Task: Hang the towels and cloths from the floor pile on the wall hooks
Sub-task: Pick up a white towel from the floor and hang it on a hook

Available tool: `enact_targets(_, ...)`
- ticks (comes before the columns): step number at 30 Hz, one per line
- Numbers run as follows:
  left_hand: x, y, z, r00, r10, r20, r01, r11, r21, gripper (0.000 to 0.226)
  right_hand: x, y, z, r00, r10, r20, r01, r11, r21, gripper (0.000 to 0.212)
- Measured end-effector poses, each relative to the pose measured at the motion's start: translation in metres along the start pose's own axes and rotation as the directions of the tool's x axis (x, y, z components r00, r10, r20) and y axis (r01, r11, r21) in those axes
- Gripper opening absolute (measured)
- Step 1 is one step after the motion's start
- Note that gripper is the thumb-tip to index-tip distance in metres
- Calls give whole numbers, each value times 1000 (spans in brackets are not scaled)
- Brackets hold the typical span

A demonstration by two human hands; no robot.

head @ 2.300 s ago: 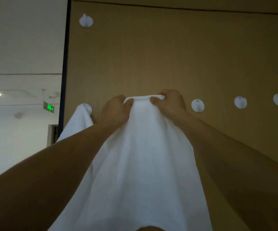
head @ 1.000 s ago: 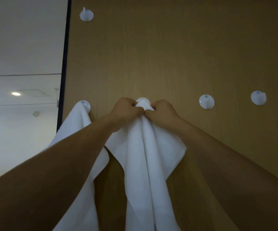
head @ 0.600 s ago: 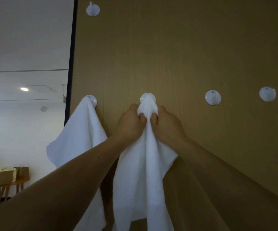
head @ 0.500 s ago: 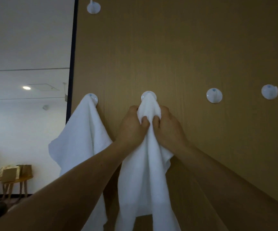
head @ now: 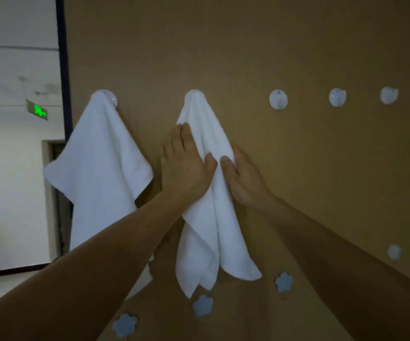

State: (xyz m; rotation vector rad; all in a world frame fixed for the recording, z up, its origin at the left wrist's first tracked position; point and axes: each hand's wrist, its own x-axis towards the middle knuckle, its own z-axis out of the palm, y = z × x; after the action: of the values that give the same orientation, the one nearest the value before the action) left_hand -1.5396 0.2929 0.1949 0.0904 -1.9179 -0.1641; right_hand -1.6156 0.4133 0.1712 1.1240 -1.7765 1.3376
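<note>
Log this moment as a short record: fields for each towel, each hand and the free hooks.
first towel: white, hangs from the leftmost round hook, no hand on it
second towel: white, draped over the next hook
left hand: fingers extended, flat against the second towel's left side
right hand: on its right side, thumb across the cloth
free hooks: at least three round ones to the right, nearest
lower row: blue flower-shaped hooks, bare

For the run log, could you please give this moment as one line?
stage: smoothing hung towel | left hand: flat on second towel | right hand: on its edge | first towel: hung | next hook: free
</note>
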Motion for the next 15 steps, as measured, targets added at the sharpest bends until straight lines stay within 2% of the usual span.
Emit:
enact_targets(3, -20, 1, -3, 975, 219, 26, -220, 961, 169, 77, -32, -2, -6, 994, 93, -61, -98, 991, -86, 40)
enact_targets(6, -44, 16, -2, 931, 356, 79, -364, 912, 189, 68, -81, -2, -19, 979, 182, -94, -198, 961, -194, 54)
enact_targets(8, -60, 31, -1, 896, 416, 154, -436, 889, 138, 64, -118, 0, -37, 955, 283, -95, -298, 915, -272, 60)
enact_targets(11, -89, 57, 15, 836, 503, 219, -518, 855, 13, 62, -180, 4, -80, 899, 419, -125, -433, 810, -396, 57)
enact_targets(15, -159, 123, 50, 739, 574, 354, -514, 819, -254, 59, -281, 9, -156, 742, 621, -251, -644, 558, -524, 54)
